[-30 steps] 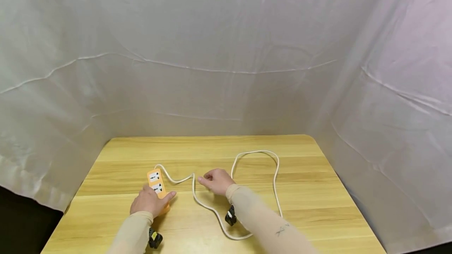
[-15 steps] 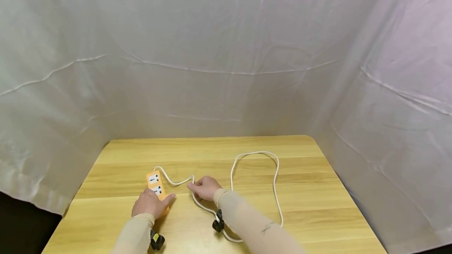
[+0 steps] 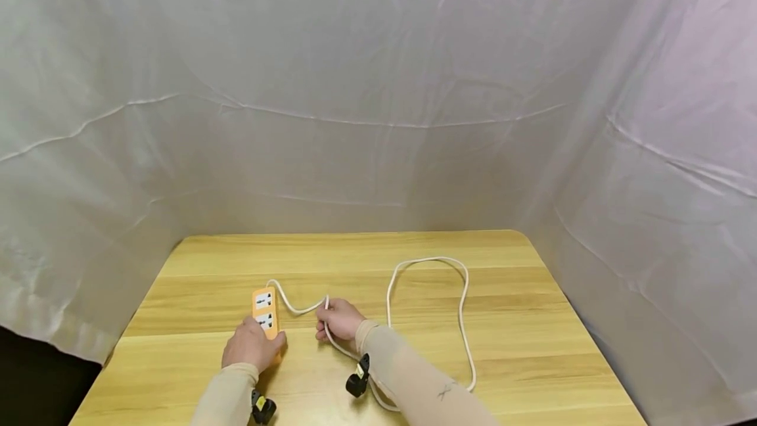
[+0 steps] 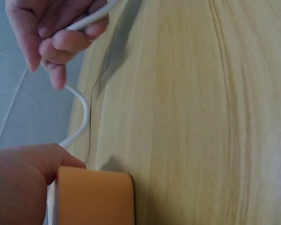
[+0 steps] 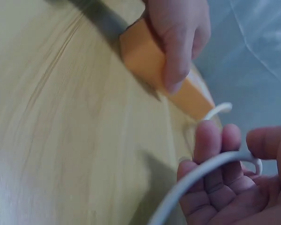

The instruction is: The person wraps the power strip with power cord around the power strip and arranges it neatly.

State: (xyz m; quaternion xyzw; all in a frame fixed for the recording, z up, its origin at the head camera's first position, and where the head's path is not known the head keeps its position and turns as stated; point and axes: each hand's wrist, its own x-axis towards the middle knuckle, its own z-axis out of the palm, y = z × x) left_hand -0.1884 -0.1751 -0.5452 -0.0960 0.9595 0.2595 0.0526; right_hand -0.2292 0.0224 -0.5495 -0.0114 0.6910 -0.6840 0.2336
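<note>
An orange power strip [image 3: 264, 311] with white socket faces lies at the left of the table. My left hand [image 3: 248, 346] grips its near end, thumb along the right side; that end is mostly covered. In the right wrist view the thumb presses on the orange side wall [image 5: 143, 54]. A white cord [image 3: 463, 307] leaves the strip's far end. My right hand [image 3: 341, 321] holds the cord a short way from the strip, thumb against it. The cord [image 5: 192, 180] crosses the fingers of the upturned palm in the right wrist view.
The cord runs under the right forearm and makes a wide loop on the wooden table [image 3: 532, 334]. A small black device [image 3: 357, 377] is on the right wrist, another black device [image 3: 263, 407] on the left. Grey cloth [image 3: 378, 150] hangs behind and beside the table.
My right hand has moved left and taken hold of the cord, turning palm up. The power strip, in the left hand's grip, has turned slightly and shifted a little right.
</note>
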